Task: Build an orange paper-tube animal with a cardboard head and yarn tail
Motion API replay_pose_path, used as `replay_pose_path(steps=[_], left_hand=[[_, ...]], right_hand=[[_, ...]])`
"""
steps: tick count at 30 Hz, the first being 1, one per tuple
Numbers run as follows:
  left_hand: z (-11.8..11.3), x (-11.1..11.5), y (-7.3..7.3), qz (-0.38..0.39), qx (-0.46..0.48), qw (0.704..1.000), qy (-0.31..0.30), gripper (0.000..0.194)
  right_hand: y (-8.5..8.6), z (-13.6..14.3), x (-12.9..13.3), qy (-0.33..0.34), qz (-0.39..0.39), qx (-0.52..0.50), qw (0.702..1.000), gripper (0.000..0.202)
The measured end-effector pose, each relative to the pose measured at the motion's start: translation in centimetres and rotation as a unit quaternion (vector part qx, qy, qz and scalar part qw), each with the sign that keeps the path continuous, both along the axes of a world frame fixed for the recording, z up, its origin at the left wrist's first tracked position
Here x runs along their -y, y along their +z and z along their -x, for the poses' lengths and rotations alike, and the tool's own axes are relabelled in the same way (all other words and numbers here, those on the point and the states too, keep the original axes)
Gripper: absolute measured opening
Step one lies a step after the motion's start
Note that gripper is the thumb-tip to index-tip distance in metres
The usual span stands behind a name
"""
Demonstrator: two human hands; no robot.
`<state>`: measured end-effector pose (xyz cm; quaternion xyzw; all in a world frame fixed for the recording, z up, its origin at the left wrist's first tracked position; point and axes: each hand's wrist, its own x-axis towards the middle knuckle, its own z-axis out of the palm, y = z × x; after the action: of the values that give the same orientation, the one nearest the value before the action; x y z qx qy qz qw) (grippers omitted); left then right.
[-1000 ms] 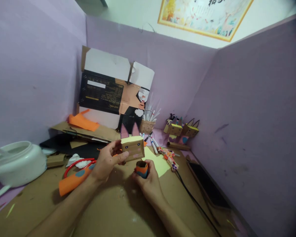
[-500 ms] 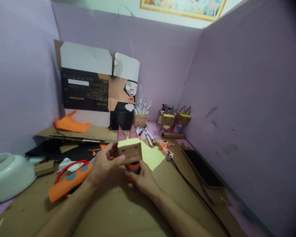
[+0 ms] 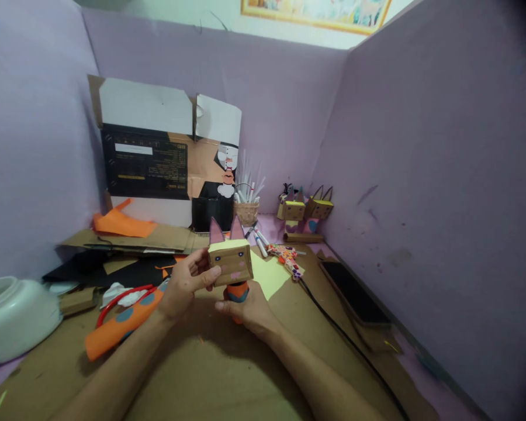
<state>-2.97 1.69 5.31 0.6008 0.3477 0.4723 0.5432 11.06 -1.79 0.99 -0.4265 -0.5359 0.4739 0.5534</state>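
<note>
A cardboard box head (image 3: 231, 263) with drawn eyes, pink cheeks and snout, a pale yellow top and two pointed pink ears is held up over the table. My left hand (image 3: 188, 283) grips its left side, thumb on the front and fingers behind. Below the head is a small orange and blue-grey tube body (image 3: 237, 292). My right hand (image 3: 252, 307) is wrapped round this body. The head sits at the top of the tube; whether the two are joined, I cannot tell.
An orange roll with grey dots (image 3: 125, 318) and a white bowl (image 3: 20, 316) lie left. Behind are a pen basket (image 3: 246, 213), yellow paper (image 3: 274, 279) and a patterned glue gun (image 3: 287, 257) with a black cord. A phone (image 3: 355, 292) and similar cardboard figures (image 3: 293, 210) are right.
The head now sits more upright and shows its face more fully. More of the tube body shows beneath it, and my right thumb has shifted left. The whole view has moved slightly.
</note>
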Motion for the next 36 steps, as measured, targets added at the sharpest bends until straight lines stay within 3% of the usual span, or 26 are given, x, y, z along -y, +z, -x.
replay_pose_path(steps=[11, 19, 24, 27, 32, 36], left_hand=[[-0.9, -0.3, -0.9, -0.015, -0.036, 0.999, 0.004, 0.051], [-0.8, 0.3, 0.3, -0.050, -0.091, 0.994, -0.019, 0.050], [-0.4, 0.3, 0.2, -0.073, -0.121, 0.990, -0.025, 0.042], [-0.2, 0.5, -0.2, -0.075, -0.121, 0.989, -0.026, 0.047], [-0.1, 0.9, -0.8, -0.098, -0.134, 0.985, -0.044, 0.059], [0.0, 1.2, -0.8, -0.112, -0.197, 0.974, -0.023, 0.063]], right_hand=[[-1.1, -0.2, -0.7, -0.012, 0.033, -0.023, 0.999, 0.021], [-0.7, 0.2, -0.4, -0.001, 0.016, -0.052, 0.999, 0.025], [-1.7, 0.4, -0.7, -0.011, 0.021, -0.030, 0.999, 0.034], [-2.5, 0.2, -0.9, 0.000, 0.004, 0.004, 1.000, 0.038], [-2.5, -1.8, -0.9, 0.061, -0.014, 0.118, 0.991, 0.053], [-0.9, -5.6, -0.2, 0.124, 0.054, 0.173, 0.976, 0.055]])
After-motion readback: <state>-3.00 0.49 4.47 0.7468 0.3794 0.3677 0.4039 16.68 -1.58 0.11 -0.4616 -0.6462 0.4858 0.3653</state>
